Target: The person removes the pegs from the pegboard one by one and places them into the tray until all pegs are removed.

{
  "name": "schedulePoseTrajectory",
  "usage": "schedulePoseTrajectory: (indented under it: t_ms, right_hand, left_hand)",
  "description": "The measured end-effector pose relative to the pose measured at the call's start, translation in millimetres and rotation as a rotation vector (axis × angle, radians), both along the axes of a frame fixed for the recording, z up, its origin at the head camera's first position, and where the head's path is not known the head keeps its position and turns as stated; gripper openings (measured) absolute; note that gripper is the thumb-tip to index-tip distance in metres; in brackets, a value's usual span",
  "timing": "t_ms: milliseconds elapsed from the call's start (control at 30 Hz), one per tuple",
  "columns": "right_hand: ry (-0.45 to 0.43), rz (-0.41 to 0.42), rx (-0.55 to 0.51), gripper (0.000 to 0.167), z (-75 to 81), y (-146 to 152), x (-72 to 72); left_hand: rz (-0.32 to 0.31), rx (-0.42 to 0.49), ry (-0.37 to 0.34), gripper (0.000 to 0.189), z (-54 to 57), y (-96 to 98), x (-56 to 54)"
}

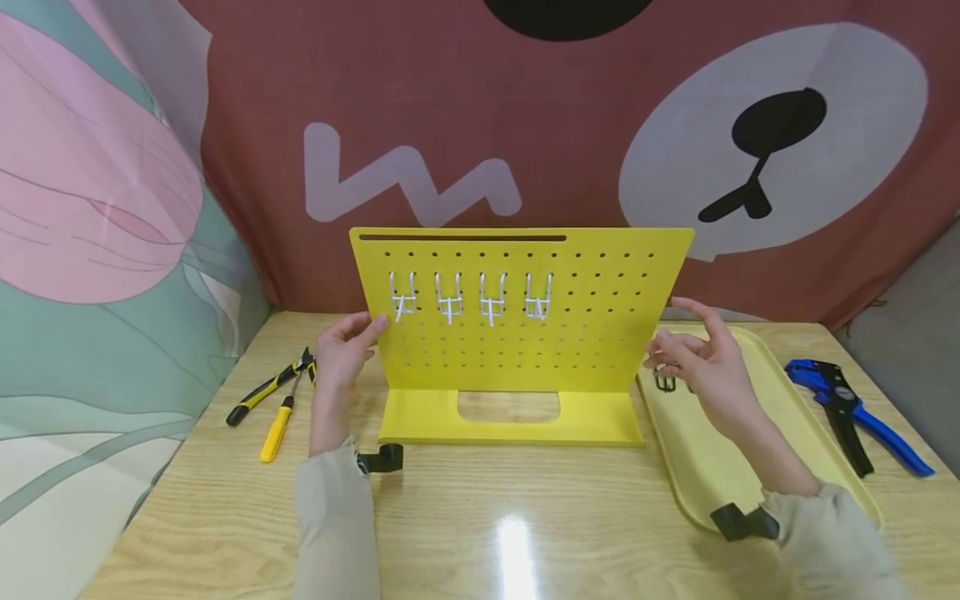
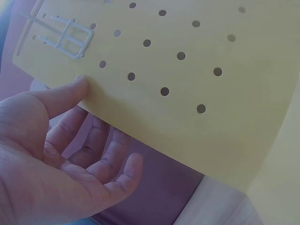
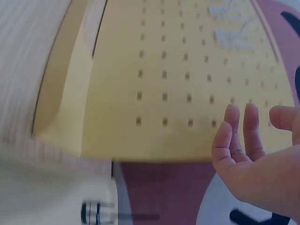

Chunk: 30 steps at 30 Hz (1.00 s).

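Observation:
A yellow pegboard [image 1: 510, 350] stands upright on its base, with several white wire hooks [image 1: 492, 297] in a row across its upper left part. My left hand [image 1: 347, 346] pinches the board's left edge, thumb on the front face and fingers behind. In the left wrist view, one white hook [image 2: 70, 37] sits just above that thumb. My right hand [image 1: 705, 367] hovers by the board's right edge, fingers loosely bent and holding nothing; whether it touches the edge I cannot tell. Small black hooks [image 1: 664, 381] lie in the yellow tray [image 1: 757, 450] beneath it.
Diagonal pliers [image 1: 262, 394] and a yellow-handled screwdriver [image 1: 277, 429] lie on the wooden table [image 1: 442, 517] at left. Blue and black wire strippers [image 1: 843, 404] lie right of the tray. A printed cloth [image 1: 450, 100] hangs close behind the board.

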State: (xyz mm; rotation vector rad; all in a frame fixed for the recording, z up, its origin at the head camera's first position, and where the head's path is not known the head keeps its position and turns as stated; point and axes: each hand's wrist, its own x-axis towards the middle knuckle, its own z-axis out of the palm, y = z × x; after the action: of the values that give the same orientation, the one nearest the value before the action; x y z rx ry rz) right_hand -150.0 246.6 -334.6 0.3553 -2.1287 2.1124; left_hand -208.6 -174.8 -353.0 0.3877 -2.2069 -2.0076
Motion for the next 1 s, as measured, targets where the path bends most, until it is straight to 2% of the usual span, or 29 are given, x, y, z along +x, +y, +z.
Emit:
schedulePoseTrajectory:
  t_ms: [167, 367, 767, 1000]
  right_hand:
    - [0.019, 0.044, 0.011, 0.048, -7.3, -27.0, 7.0]
    - [0.012, 0.039, 0.026, 0.049, -13.8, -54.0, 7.8]
    - [0.063, 0.071, 0.023, 0.043, 1.1, -91.6, -1.7]
    - [0.074, 0.1, -0.02, 0.042, 6.5, -106.1, -8.6]
  left_hand:
    - [0.002, 0.01, 0.002, 0.041, -0.4, 0.0, 0.2]
    - [-0.004, -0.003, 0.003, 0.043, -1.8, -0.4, -0.7]
    - [-0.003, 0.018, -0.004, 0.043, -0.4, -0.1, 0.4]
    - [-0.006, -0.001, 0.008, 0.044, -0.4, -0.3, 0.5]
